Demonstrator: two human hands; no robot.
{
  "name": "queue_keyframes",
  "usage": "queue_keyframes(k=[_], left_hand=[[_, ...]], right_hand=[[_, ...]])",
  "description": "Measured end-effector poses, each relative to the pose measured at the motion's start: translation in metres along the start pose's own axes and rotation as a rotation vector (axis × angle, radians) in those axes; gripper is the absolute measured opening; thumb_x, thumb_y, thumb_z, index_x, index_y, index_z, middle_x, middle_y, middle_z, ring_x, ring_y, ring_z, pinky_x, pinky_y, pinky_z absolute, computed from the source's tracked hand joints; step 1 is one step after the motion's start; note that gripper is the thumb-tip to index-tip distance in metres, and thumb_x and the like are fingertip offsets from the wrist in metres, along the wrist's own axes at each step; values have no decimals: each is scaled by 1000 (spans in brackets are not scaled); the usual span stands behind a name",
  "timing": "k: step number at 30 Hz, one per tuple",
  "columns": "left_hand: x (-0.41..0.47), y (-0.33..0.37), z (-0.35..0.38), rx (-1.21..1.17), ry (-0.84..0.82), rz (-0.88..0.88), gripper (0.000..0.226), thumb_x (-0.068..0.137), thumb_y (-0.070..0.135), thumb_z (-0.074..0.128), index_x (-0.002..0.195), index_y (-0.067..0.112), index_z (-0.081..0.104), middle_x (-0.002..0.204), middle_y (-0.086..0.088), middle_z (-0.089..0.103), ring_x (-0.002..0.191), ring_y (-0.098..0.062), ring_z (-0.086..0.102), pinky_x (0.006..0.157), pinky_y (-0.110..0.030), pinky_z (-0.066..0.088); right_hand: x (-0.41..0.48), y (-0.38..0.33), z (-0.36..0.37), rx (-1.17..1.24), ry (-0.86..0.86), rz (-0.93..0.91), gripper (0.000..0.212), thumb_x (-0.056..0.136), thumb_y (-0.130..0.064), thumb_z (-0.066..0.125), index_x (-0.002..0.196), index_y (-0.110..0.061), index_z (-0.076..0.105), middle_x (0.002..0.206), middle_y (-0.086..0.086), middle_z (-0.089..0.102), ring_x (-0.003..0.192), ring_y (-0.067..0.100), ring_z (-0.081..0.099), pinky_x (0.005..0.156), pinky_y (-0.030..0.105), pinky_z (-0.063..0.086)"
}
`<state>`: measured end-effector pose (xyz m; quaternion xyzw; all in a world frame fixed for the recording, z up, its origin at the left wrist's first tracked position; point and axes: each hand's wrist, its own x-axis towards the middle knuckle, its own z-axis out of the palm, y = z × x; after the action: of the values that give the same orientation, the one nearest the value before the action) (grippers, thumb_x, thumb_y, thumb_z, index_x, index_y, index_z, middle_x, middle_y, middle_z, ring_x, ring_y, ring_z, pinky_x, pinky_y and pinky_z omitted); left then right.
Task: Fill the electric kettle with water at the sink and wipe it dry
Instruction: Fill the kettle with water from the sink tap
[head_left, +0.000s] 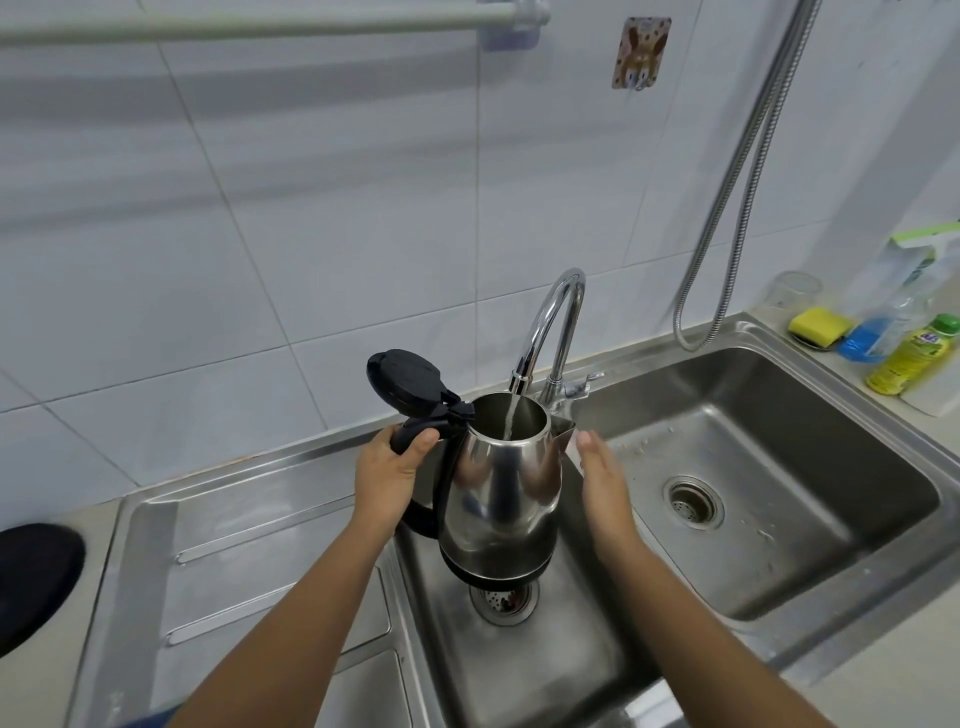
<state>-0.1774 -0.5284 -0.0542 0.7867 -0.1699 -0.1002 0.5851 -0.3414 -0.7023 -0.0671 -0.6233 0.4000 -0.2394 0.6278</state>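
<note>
A stainless steel electric kettle with a black handle and base hangs over the left sink basin. Its black lid is flipped up and back. Water runs from the chrome tap straight into the kettle's mouth. My left hand is closed around the black handle. My right hand is flat, fingers together, just to the right of the kettle body near the spout; whether it touches the steel I cannot tell.
The right basin has its own drain. At the back right stand a yellow sponge, a yellow bottle, a blue-based bottle and a glass. A metal hose hangs down the tiled wall. A black round object lies far left.
</note>
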Motion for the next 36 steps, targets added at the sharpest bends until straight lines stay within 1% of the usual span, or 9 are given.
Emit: queue_keyframes(k=[2, 3, 6, 10, 14, 20, 26, 31, 36], left_hand=[[1, -1, -1, 12, 5, -5, 19, 85, 46, 65, 87, 28, 61, 75, 3, 66, 74, -13, 62, 61, -22, 39], [1, -1, -2, 13, 7, -8, 20, 85, 47, 65, 87, 28, 62, 76, 2, 66, 75, -14, 62, 61, -22, 39], [-1, -1, -4, 18, -4, 4, 30, 83, 50, 64, 90, 21, 65, 77, -2, 67, 74, -17, 62, 62, -25, 40], [-3, 1, -4, 24, -10, 8, 30, 84, 49, 65, 92, 19, 66, 78, 0, 67, 75, -19, 64, 62, -25, 41], [-2, 2, -4, 45, -2, -1, 33, 85, 47, 64, 91, 14, 65, 77, -4, 68, 74, -20, 63, 60, -26, 39], [2, 3, -7, 72, 10, 3, 34, 85, 49, 64, 72, 18, 58, 66, 3, 61, 62, -13, 56, 56, -26, 35], [4, 4, -7, 62, 10, -2, 33, 83, 50, 64, 73, 18, 59, 66, 1, 62, 62, -14, 57, 55, -26, 35], [4, 3, -5, 68, 13, -19, 38, 84, 49, 64, 74, 12, 59, 66, 0, 60, 61, -15, 55, 55, -27, 35], [3, 2, -4, 65, 17, -23, 40, 83, 50, 64, 80, 11, 63, 71, -5, 64, 65, -16, 58, 56, -27, 38]], right_hand=[[-26, 10, 9, 75, -133, 13, 98, 77, -79, 59, 153, -18, 42, 150, -2, 53, 137, 16, 49, 117, 38, 34], [-35, 12, 11, 73, -202, 20, 108, 67, -84, 64, 154, -25, 39, 148, -10, 53, 134, 12, 52, 116, 38, 36], [-45, 16, 17, 27, -329, 42, 127, 54, -71, 85, 158, -38, 22, 151, -5, 51, 139, 16, 48, 116, 46, 38], [-47, 13, 21, -62, -305, 73, 152, 38, -56, 98, 159, -40, 8, 160, 4, 31, 144, 28, 37, 116, 52, 38], [-46, 13, 25, -120, -247, 40, 151, 40, -50, 98, 160, -35, 7, 161, 2, 29, 145, 25, 34, 117, 50, 37], [-45, 7, 29, -104, -243, 18, 149, 41, -52, 98, 160, -30, 10, 161, 2, 33, 145, 24, 37, 116, 49, 39], [-42, 7, 29, -102, -252, 13, 149, 45, -47, 98, 161, -30, 7, 162, 2, 31, 146, 24, 35, 118, 47, 37], [-41, 10, 27, -108, -260, 5, 148, 46, -46, 98, 161, -32, 6, 162, -2, 31, 146, 22, 34, 114, 35, 36], [-42, 12, 27, -116, -259, 17, 149, 43, -50, 99, 161, -31, 10, 159, -1, 36, 144, 23, 39, 117, 46, 39]])
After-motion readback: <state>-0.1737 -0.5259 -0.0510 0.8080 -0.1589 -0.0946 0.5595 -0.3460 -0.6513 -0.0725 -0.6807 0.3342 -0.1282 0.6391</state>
